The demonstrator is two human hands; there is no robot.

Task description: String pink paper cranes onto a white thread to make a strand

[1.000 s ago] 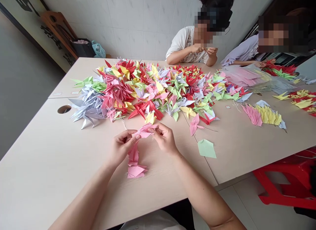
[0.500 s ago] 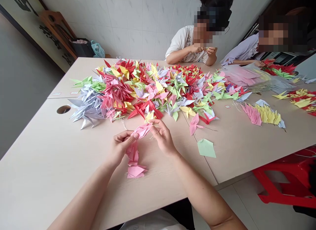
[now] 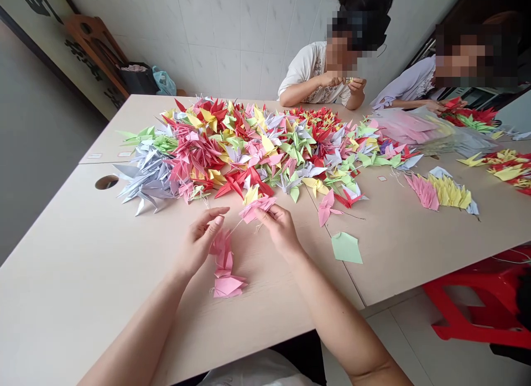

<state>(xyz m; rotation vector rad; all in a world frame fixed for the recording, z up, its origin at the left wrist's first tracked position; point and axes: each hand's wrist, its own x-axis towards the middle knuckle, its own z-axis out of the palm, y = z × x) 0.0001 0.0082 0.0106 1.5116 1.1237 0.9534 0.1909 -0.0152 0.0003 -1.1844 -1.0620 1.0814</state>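
Table [image 3: 83, 253] is offering open room along its left edge, left of left hand [image 3: 201, 236]. Origami-crane heap [image 3: 265, 148] is blocking passage to far edge; pink crane strand [image 3: 226, 267] is crowding left hand's right side.

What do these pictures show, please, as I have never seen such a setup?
There is no machine: these are a person's bare left hand and right hand, seen through one camera worn on the head, looking forward and down. The right hand pinches a bundle of pink folded paper; a thin pale thread runs from it towards more pink folded paper lying below. The left hand is nearby, thumb and forefinger slightly parted. On the light wood-coloured table lie a large heap of multicoloured, pointed folded-paper shapes and a flat pale-green paper piece.
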